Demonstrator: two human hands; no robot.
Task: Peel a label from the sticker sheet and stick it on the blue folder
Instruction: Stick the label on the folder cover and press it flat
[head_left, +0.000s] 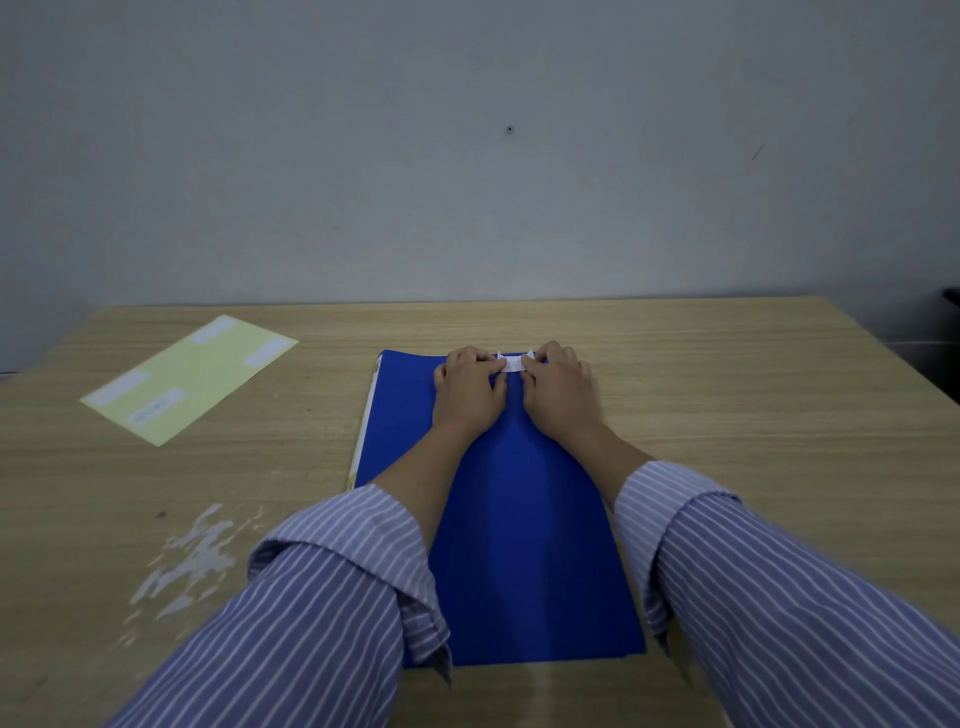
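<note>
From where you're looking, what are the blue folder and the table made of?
Blue folder: looks like matte card or thin plastic; flat, even colour, soft sheen, can't tell which. Table: pale wood-grain surface, probably laminate; the whitish scuffed patch suggests a worn coating.

Position: your one view comes from the camera on your head, above the near edge of the wooden table (675, 364).
Facing: it looks forward and down, toward the grey wall (467, 156) behind the table.
Closeness: your striped sleeves (322, 597) fill the bottom; your hands sit near mid-frame.
Coverage: wide-angle, bowing the table edges.
Overlap: no second view.
</note>
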